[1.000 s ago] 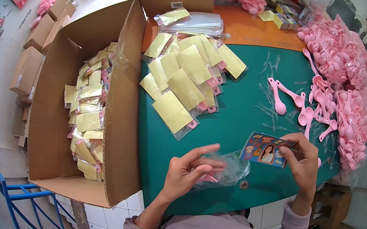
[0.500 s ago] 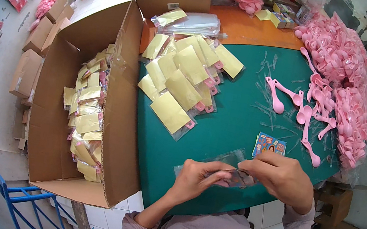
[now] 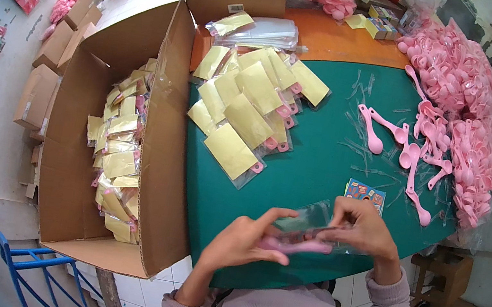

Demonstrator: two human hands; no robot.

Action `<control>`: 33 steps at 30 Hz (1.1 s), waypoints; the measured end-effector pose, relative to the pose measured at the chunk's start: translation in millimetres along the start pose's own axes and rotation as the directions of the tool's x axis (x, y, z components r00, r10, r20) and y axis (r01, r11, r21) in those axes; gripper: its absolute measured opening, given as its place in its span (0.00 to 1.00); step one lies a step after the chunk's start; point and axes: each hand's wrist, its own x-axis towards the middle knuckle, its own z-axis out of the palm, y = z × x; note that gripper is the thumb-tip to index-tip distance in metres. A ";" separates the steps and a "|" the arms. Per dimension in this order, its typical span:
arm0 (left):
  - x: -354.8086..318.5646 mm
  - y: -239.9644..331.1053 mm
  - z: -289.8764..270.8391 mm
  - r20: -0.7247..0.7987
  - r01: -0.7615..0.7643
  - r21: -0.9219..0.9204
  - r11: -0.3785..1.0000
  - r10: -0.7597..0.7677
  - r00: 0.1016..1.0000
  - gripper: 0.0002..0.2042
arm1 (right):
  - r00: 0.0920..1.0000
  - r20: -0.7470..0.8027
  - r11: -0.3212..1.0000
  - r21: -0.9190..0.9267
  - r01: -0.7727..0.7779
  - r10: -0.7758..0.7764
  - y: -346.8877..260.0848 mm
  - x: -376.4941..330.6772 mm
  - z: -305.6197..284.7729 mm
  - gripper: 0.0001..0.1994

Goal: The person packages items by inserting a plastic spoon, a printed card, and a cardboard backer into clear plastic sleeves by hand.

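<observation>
Now both hands have come together at the lower middle of the frame, over the near edge of the green tabletop [image 3: 322, 166]. A second ago the right hand [image 3: 363, 228] held the small printed card [image 3: 364, 195] up by itself; that card now lies flat on the tabletop just above the hands, and the right hand has closed instead on the end of a clear plastic sleeve [image 3: 313, 220]. The left hand [image 3: 244, 244] pinches the other end of the sleeve, thumb and fingers curled on it, with a pink spoon [image 3: 299, 245] lying along the sleeve between the two hands. Whether the spoon is fully inside the sleeve cannot be told. To judge by this, the spoon is being bagged first and the card is set aside. Finished yellow packets [image 3: 246, 114] lie fanned in the upper middle, loose pink spoons [image 3: 461, 111] are heaped at the right, and the open cardboard box [image 3: 160, 159] of packets stands at the left.
</observation>
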 end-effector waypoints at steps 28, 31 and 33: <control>-45.4 -18.8 62.8 -0.173 0.103 -0.729 0.676 -0.328 0.929 0.24 | 0.984 0.107 0.888 -0.426 0.175 -0.143 -7.3 -10.8 59.6 0.14; -46.4 -21.8 65.4 -0.174 0.132 -0.714 0.687 -0.357 0.918 0.23 | 0.987 0.098 0.901 -0.404 0.156 -0.127 -2.0 -9.9 71.9 0.11; -45.0 -19.4 64.1 -0.204 0.125 -0.681 0.722 -0.351 0.914 0.23 | 0.986 0.105 0.901 -0.403 0.163 -0.131 1.6 -5.7 74.2 0.11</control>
